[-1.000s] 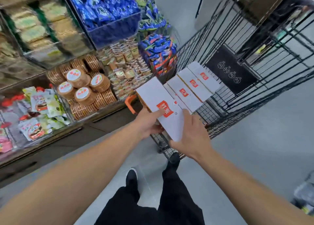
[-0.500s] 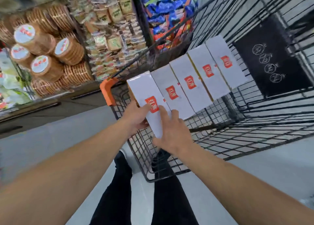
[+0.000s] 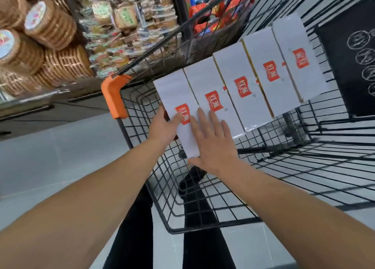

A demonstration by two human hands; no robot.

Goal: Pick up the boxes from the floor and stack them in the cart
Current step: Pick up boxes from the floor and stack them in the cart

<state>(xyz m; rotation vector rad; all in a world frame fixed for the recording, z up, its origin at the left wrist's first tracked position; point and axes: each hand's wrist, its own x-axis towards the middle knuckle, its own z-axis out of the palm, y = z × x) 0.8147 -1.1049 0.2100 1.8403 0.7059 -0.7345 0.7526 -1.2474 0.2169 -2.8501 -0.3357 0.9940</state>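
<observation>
Several white boxes with red labels (image 3: 249,80) stand side by side in the black wire cart (image 3: 203,229). The nearest white box (image 3: 175,92) sits at the left end of that row, close to the cart's orange corner (image 3: 114,95). My left hand (image 3: 162,126) grips this box at its left edge, thumb on its top face near the red label. My right hand (image 3: 213,143) lies flat with straight fingers over the box's near end, and its fingertips reach the neighbouring box.
Shop shelves with round biscuit packs (image 3: 50,29) and wrapped snacks (image 3: 121,17) stand beyond the cart on the left. A black sign (image 3: 345,65) hangs on the cart's far wall. Grey floor (image 3: 50,157) lies to the left; my legs in black trousers (image 3: 132,238) stand below.
The box in my hands has come down into the cart beside the row. My right hand has flattened on top of it. The view has closed in on the cart.
</observation>
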